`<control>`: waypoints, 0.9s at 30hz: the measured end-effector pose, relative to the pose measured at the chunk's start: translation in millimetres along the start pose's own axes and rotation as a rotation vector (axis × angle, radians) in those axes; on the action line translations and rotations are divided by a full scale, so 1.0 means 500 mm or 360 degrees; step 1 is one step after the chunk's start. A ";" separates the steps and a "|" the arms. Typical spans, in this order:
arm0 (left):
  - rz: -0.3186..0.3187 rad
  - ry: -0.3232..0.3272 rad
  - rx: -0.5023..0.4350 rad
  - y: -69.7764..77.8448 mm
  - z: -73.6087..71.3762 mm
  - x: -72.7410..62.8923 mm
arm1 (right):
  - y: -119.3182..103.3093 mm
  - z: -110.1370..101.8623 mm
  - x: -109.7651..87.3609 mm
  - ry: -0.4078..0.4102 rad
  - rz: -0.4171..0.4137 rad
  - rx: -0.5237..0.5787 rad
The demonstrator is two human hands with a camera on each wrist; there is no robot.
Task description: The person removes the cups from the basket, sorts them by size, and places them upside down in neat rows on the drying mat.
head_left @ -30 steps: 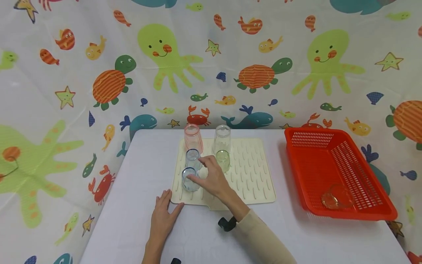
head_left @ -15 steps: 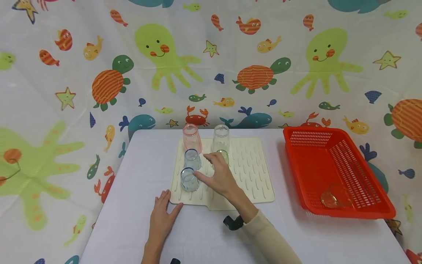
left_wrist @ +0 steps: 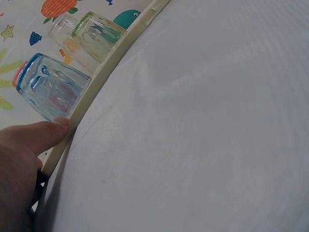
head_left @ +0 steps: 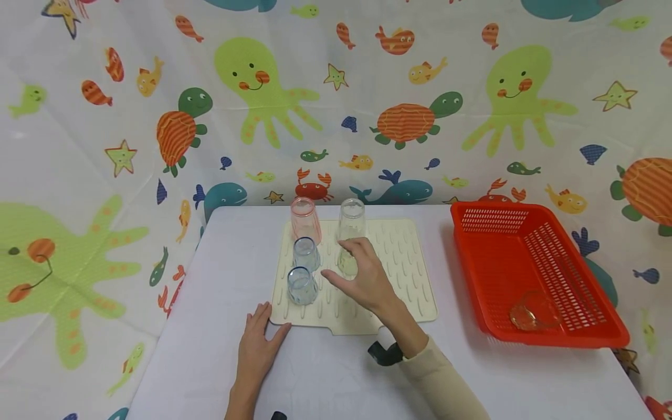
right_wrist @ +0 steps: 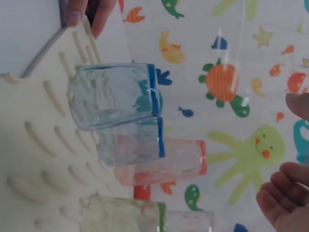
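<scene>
My right hand (head_left: 367, 280) hovers above the cream ridged drying mat (head_left: 394, 268), thumb and fingers spread apart with nothing between them. Just beyond it is a green-rimmed glass (head_left: 346, 263), partly hidden by the fingers. Two blue-rimmed glasses (head_left: 302, 287) stand at the mat's left, one behind the other. Behind them are a pink glass (head_left: 305, 221) and a clear tall glass (head_left: 352, 219). My left hand (head_left: 256, 347) rests at the mat's near left corner, its thumb (left_wrist: 48, 135) touching the edge in the left wrist view.
A red plastic basket (head_left: 488, 274) stands on the right of the white table (head_left: 220, 262), with a clear glass item (head_left: 532, 312) lying inside. A patterned curtain (head_left: 336, 116) with sea animals hangs behind the table.
My right hand has drawn away from the front blue-rimmed glass, moving right across the mat with its fingers spread. My left hand stays at the mat's corner.
</scene>
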State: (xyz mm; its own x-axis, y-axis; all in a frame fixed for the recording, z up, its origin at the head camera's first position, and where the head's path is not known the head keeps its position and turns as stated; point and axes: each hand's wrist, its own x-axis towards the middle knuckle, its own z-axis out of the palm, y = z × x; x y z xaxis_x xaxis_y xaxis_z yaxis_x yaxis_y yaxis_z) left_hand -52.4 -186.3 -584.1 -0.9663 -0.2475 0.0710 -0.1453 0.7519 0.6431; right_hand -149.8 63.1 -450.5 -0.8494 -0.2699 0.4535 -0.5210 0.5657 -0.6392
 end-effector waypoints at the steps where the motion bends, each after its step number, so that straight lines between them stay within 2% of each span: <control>1: -0.0001 0.0001 0.0001 0.000 0.000 0.000 | 0.000 -0.005 -0.001 0.0005 0.0009 -0.0004; 14: -0.0016 -0.0008 0.0003 -0.004 0.002 0.001 | 0.012 -0.071 -0.010 0.0116 0.0017 -0.0023; 27: -0.0006 -0.0001 -0.0002 -0.001 0.002 -0.001 | 0.035 -0.152 -0.043 0.0295 -0.0019 -0.0051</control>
State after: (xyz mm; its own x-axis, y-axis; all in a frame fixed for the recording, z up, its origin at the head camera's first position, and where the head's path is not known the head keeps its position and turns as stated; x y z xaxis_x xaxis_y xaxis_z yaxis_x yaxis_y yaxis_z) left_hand -51.9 -186.2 -585.3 -0.9658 -0.2500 0.0681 -0.1487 0.7500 0.6445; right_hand -134.2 138.3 -424.3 -0.8117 -0.1299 0.5694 -0.5252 0.5888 -0.6144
